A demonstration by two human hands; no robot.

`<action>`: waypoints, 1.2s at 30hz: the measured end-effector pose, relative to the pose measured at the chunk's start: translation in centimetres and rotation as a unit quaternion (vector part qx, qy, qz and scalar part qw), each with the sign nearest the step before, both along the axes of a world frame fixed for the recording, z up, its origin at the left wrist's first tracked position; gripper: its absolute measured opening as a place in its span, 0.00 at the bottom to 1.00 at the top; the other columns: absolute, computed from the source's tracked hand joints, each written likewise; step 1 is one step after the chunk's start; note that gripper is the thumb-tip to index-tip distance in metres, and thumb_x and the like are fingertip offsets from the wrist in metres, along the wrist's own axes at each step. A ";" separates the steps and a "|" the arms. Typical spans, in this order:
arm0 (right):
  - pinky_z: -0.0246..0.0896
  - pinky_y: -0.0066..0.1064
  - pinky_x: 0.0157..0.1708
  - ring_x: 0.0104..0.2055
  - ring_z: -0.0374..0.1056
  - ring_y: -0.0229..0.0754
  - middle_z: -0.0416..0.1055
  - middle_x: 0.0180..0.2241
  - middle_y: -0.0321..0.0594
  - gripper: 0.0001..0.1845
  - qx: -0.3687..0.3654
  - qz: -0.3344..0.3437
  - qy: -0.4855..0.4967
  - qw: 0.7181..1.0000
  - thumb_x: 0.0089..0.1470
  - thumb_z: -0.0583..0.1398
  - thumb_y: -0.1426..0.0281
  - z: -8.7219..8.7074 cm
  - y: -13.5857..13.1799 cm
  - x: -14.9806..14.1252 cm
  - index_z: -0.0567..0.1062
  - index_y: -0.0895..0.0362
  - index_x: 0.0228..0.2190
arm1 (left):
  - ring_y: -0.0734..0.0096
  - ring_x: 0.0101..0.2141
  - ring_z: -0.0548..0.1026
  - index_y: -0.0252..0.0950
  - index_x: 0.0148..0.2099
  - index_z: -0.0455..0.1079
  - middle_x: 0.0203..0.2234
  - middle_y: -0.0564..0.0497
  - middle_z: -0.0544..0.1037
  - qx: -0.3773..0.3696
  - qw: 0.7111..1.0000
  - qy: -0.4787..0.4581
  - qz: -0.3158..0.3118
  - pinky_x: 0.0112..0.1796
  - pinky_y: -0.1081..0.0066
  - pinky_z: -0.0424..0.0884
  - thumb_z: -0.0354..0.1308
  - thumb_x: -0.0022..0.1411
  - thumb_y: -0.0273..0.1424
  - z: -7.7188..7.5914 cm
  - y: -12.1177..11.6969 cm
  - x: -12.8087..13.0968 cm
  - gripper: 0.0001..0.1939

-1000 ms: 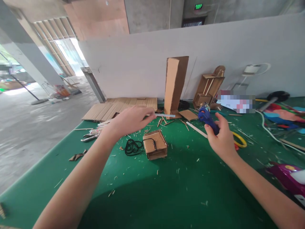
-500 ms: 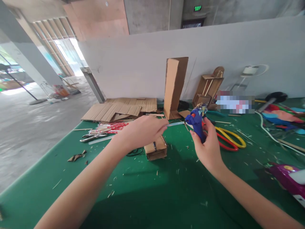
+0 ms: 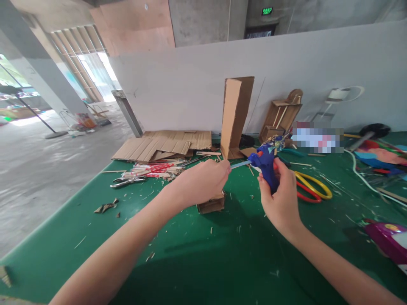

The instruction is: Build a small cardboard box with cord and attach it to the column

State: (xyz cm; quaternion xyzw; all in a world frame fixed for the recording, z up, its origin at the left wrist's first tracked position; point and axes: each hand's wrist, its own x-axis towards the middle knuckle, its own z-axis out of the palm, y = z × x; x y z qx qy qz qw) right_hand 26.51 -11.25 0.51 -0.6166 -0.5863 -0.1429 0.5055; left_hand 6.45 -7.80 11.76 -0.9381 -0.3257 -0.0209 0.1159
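Note:
My right hand [image 3: 281, 199] is wrapped round the grip of a blue glue gun [image 3: 265, 163], held upright above the green table [image 3: 190, 262]. My left hand [image 3: 200, 182] pinches a pale translucent glue stick [image 3: 241, 164] whose far end meets the back of the gun. A small cardboard box [image 3: 211, 204] sits on the table just under my left hand, mostly hidden by it.
A tall folded cardboard piece [image 3: 235, 116] stands against the grey partition. Flat cardboard sheets [image 3: 165, 146], a bundle of sticks [image 3: 152, 170] and pliers [image 3: 125, 182] lie at the left. Red-and-yellow scissors [image 3: 310, 190] lie right of the gun; a magenta object [image 3: 386, 239] sits at the right edge.
My right hand brought the glue gun left and toward me; my left hand moved right with the glue stick until its end reached the gun. The black cord is now hidden.

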 end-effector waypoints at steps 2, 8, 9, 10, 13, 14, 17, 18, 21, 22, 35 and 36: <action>0.62 0.49 0.49 0.47 0.65 0.50 0.66 0.44 0.49 0.28 0.013 -0.001 -0.017 1.000 0.58 0.56 0.68 0.1 -0.2 0.0 0.59 0.57 0.59 | 0.72 0.19 0.65 0.33 0.39 0.68 0.21 0.51 0.69 -0.023 0.999 -0.027 0.020 0.20 0.69 0.52 0.39 0.69 0.28 0.0 -0.5 0.1 0.15; 0.61 0.49 0.50 0.47 0.63 0.50 0.62 0.45 0.50 0.30 0.059 -0.005 -0.095 0.994 0.59 0.55 0.70 0.6 -0.7 0.3 0.55 0.56 0.61 | 0.76 0.17 0.61 0.35 0.32 0.66 0.19 0.52 0.67 -0.153 0.980 -0.122 0.036 0.22 0.70 0.56 0.40 0.69 0.32 0.3 -1.3 -0.3 0.17; 0.62 0.48 0.49 0.46 0.64 0.49 0.62 0.44 0.49 0.31 0.063 -0.004 -0.104 0.993 0.59 0.55 0.70 0.6 -0.7 0.4 0.54 0.55 0.62 | 0.76 0.17 0.62 0.35 0.32 0.65 0.19 0.53 0.67 -0.190 0.972 -0.134 0.043 0.22 0.71 0.56 0.39 0.69 0.33 0.5 -1.4 -0.3 0.17; 0.63 0.47 0.47 0.45 0.64 0.49 0.62 0.43 0.48 0.32 0.066 0.000 -0.113 0.991 0.59 0.55 0.70 0.7 -0.8 0.4 0.53 0.54 0.62 | 0.76 0.17 0.63 0.36 0.33 0.65 0.18 0.53 0.67 -0.231 0.960 -0.148 0.048 0.21 0.72 0.57 0.38 0.69 0.35 0.6 -1.5 -0.2 0.18; 0.65 0.44 0.44 0.41 0.64 0.47 0.62 0.40 0.45 0.34 0.075 0.022 -0.127 0.989 0.59 0.55 0.71 0.7 -0.8 0.4 0.50 0.51 0.64 | 0.78 0.16 0.66 0.36 0.38 0.64 0.20 0.55 0.68 -0.374 0.902 -0.205 0.070 0.18 0.75 0.60 0.37 0.69 0.37 1.0 -1.9 0.0 0.17; 0.66 0.43 0.43 0.40 0.64 0.46 0.62 0.39 0.44 0.35 0.080 0.028 -0.128 0.988 0.59 0.55 0.72 0.7 -0.8 0.3 0.50 0.51 0.64 | 0.79 0.15 0.66 0.37 0.39 0.63 0.20 0.56 0.68 -0.426 0.872 -0.227 0.080 0.17 0.76 0.61 0.37 0.69 0.38 1.0 -2.0 0.1 0.16; 0.66 0.41 0.41 0.39 0.64 0.45 0.61 0.38 0.43 0.36 0.094 0.029 -0.126 0.987 0.58 0.56 0.72 0.9 -1.0 0.3 0.50 0.49 0.64 | 0.81 0.13 0.65 0.37 0.41 0.61 0.21 0.58 0.66 -0.509 0.810 -0.275 0.097 0.16 0.78 0.63 0.39 0.68 0.37 0.9 -2.3 0.4 0.13; 0.66 0.41 0.41 0.39 0.64 0.45 0.61 0.38 0.43 0.36 0.096 0.026 -0.125 0.987 0.58 0.56 0.72 1.0 -1.0 0.3 0.50 0.49 0.64 | 0.82 0.13 0.66 0.36 0.42 0.61 0.21 0.58 0.66 -0.520 0.799 -0.285 0.096 0.15 0.79 0.63 0.40 0.68 0.36 0.8 -2.4 0.5 0.12; 0.66 0.42 0.41 0.40 0.64 0.46 0.62 0.39 0.44 0.34 0.091 0.023 -0.119 0.988 0.58 0.56 0.72 1.1 -1.0 0.6 0.53 0.51 0.64 | 0.80 0.14 0.69 0.36 0.42 0.60 0.22 0.58 0.66 -0.548 0.774 -0.306 0.082 0.16 0.79 0.65 0.39 0.68 0.37 0.4 -2.7 1.0 0.13; 0.66 0.42 0.41 0.41 0.65 0.47 0.63 0.39 0.45 0.33 0.085 0.024 -0.114 0.990 0.58 0.55 0.71 1.1 -0.9 0.8 0.54 0.52 0.63 | 0.79 0.16 0.71 0.35 0.42 0.60 0.23 0.57 0.67 -0.558 0.765 -0.313 0.075 0.17 0.78 0.67 0.39 0.68 0.38 0.1 -2.8 1.3 0.14; 0.52 0.44 0.57 0.58 0.57 0.55 0.64 0.52 0.62 0.29 -0.048 -0.143 -0.086 0.985 0.61 0.48 0.64 4.1 0.7 9.0 0.59 0.67 0.59 | 0.57 0.54 0.69 0.32 0.62 0.54 0.56 0.37 0.67 -0.212 0.940 -0.266 -0.039 0.47 0.61 0.72 0.51 0.65 0.42 -2.4 -6.8 2.0 0.28; 0.51 0.44 0.57 0.58 0.57 0.56 0.64 0.52 0.64 0.29 -0.073 -0.161 -0.098 0.979 0.62 0.47 0.63 4.4 0.9 9.8 0.60 0.69 0.58 | 0.58 0.55 0.67 0.32 0.62 0.53 0.57 0.38 0.66 -0.183 0.945 -0.265 -0.060 0.50 0.62 0.71 0.52 0.65 0.40 -2.4 -7.1 1.7 0.28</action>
